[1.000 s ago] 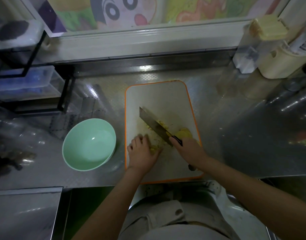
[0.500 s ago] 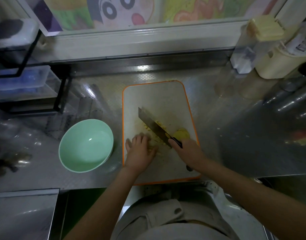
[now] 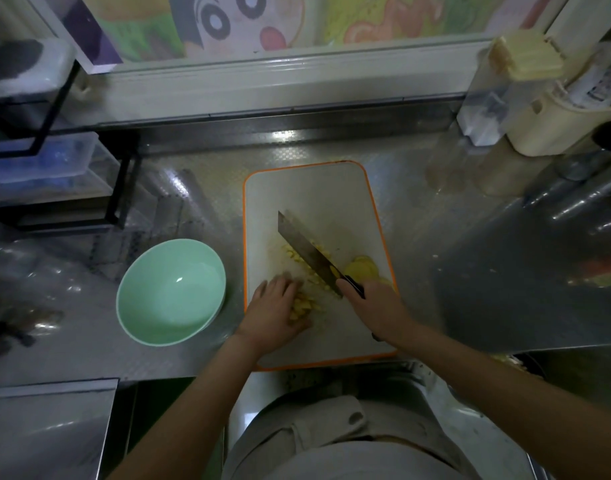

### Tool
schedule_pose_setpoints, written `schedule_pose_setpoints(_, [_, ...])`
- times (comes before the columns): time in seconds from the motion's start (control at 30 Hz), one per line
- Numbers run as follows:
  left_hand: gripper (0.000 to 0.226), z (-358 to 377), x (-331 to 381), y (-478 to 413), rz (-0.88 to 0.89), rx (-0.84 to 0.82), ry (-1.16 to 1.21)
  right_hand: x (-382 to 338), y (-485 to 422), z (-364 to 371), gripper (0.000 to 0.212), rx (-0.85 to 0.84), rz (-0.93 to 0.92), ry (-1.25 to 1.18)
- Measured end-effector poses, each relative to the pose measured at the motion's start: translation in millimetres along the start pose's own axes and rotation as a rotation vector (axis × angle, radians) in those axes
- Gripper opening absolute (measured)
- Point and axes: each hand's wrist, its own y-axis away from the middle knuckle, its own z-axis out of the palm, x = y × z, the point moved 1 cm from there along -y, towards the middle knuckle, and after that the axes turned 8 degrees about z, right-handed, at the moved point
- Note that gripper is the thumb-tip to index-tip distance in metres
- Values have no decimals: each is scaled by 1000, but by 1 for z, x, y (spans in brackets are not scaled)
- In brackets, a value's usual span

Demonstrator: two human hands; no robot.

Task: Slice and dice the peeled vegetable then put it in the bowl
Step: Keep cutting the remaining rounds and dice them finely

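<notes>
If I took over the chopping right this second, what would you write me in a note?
Right hand grips the knife, blade angled across the cutting board.
Left hand rests on the diced pile near the board's front.
Done: much of the vegetable is diced.
Left: the yellow slices right of the blade look uncut. The green bowl, left of the board, is empty, so everything has to go in.
</notes>
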Motion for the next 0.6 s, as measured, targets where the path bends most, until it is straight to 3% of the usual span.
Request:
schedule_pose_setpoints(0.13, [59,4,-1,3,25,12,-54,-4,15,1,49,-52,16,-21])
schedule_pose_setpoints(0.43, [47,24,16,1,-162,47,-143,-10,39,10,31,-130,-7,11])
schedule_pose_setpoints(0.6, [50,27,25,2,-213,118,-95,-12,40,12,45,-88,8,-40])
